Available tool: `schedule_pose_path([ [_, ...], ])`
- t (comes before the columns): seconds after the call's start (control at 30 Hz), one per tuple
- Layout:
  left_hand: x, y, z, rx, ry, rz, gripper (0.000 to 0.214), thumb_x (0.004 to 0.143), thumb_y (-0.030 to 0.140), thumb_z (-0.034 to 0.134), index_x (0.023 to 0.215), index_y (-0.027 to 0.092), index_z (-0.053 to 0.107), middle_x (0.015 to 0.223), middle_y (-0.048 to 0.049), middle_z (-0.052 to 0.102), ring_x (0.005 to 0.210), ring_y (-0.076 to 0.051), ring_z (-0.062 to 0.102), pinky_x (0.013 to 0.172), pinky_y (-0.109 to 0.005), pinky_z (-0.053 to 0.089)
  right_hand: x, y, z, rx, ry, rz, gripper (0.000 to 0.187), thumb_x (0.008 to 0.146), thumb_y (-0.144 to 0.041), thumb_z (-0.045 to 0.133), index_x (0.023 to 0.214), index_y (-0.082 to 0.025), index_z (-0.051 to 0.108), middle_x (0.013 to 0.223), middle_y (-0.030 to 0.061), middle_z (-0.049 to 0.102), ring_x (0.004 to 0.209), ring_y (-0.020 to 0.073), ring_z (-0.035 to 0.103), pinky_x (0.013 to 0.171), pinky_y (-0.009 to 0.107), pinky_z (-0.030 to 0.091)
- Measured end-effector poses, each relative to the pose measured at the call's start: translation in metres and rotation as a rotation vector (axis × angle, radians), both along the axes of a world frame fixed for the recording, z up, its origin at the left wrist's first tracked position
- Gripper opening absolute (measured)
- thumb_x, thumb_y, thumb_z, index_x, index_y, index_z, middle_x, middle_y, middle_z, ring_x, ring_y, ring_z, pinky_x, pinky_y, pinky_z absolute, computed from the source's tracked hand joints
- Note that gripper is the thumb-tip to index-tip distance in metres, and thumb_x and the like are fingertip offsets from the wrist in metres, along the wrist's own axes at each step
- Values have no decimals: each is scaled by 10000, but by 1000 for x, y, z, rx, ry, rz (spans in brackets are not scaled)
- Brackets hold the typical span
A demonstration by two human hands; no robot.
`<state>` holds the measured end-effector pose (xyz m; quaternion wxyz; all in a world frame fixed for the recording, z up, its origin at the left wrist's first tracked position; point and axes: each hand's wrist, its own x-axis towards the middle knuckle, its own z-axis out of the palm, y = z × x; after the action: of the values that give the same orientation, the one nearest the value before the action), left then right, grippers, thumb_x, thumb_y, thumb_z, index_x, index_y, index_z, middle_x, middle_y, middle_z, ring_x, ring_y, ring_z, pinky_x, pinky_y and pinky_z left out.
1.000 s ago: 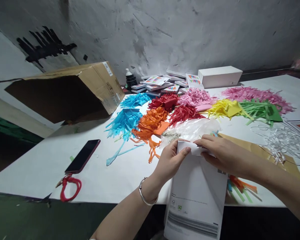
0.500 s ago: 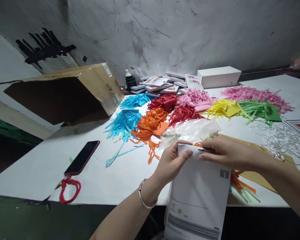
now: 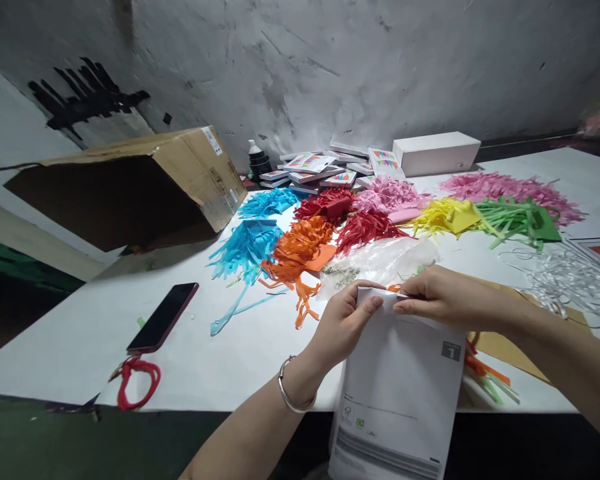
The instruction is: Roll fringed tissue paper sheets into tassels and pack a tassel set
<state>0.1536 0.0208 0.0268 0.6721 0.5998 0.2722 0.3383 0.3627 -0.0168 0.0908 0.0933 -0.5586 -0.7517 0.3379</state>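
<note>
A flat white printed box [image 3: 400, 380] stands upright at the table's front edge, its lower end below the tabletop. My left hand [image 3: 343, 321] pinches its top left corner, thumb on the near face and fingers behind. At the top right edge, my right hand [image 3: 437, 299] is closed with thumb and forefinger on the rim. A little orange shows between the hands at the box's top. Behind the box lies a clear plastic bag [image 3: 385, 259]. Orange and green paper strips [image 3: 487, 373] lie to the right of the box, partly hidden by it.
Paper tassels in blue, orange [image 3: 300, 243], red, pink, yellow and green [image 3: 530, 223] cover the table's middle. Behind them are stacked printed boxes [image 3: 325, 167] and a long white box [image 3: 437, 153]. A carton [image 3: 195, 177] and phone [image 3: 164, 317] lie left; white cord [image 3: 570, 280] right.
Both hands stay at the top edge of the box. My right hand has shifted slightly left and its fingers have closed further on the rim. The view has moved slightly.
</note>
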Motion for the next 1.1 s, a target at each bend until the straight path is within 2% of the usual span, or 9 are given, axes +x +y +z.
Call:
schedule_pose_path([
  [0.23,3,3,2,-208,-144,-76,314,800,434,825,958,184,718,785,-11,717,659,-130,637,602,-214,495,12,6,-6,-145,144,41,481,836,-625,580,652,-187,501,610,-52,383,569,90,339,499,232,239],
  [0.4,-1,2,5,-245,-108,-3,399,748,484,856,963,175,725,766,-13,727,642,-131,644,596,-214,502,21,-1,-7,-274,263,52,502,875,-664,548,767,-174,576,672,-37,464,590,96,395,513,222,284],
  [0.53,-8,-1,7,-217,-36,47,434,748,549,830,798,129,731,685,-15,695,603,-115,606,562,-195,466,17,-13,-8,-131,178,-33,526,911,-631,528,642,-180,508,599,-43,396,560,91,348,498,224,246],
  [0.6,-11,-2,7,-233,-43,76,424,747,537,835,764,129,719,659,-5,681,565,-100,578,517,-181,429,15,-20,-10,-91,229,-60,526,922,-625,525,645,-179,527,608,-37,422,574,97,382,508,221,274],
  [0.7,-13,-2,6,-317,-85,106,443,694,545,870,796,144,712,634,1,673,530,-107,583,493,-190,436,16,-33,-16,-88,418,-126,477,942,-597,540,740,-176,641,703,-8,561,643,117,492,561,221,364],
  [0.83,-14,-2,3,-382,-105,104,494,649,587,877,751,142,687,602,-18,666,489,-123,593,478,-214,461,20,-53,-26,-57,551,-235,431,963,-573,534,928,-200,746,859,53,701,777,177,629,653,261,480],
  [0.97,-16,-4,2,-401,-111,100,520,655,622,857,685,142,658,575,-27,654,478,-130,589,476,-228,467,16,-66,-31,42,635,-284,433,970,-558,530,1185,-245,738,1061,91,742,958,236,693,778,319,559],
  [1.03,-17,-6,2,-393,-106,110,524,665,624,851,668,139,652,573,-26,650,482,-129,584,471,-223,457,12,-69,-32,138,568,-296,434,981,-553,506,1159,-242,752,1012,88,747,942,240,704,783,320,569],
  [1.1,-20,-9,4,-321,-89,163,517,691,621,837,677,135,662,579,-13,641,494,-115,567,455,-201,424,8,-71,-32,250,469,-356,435,982,-556,497,1076,-228,767,915,79,741,876,233,709,715,298,567],
])
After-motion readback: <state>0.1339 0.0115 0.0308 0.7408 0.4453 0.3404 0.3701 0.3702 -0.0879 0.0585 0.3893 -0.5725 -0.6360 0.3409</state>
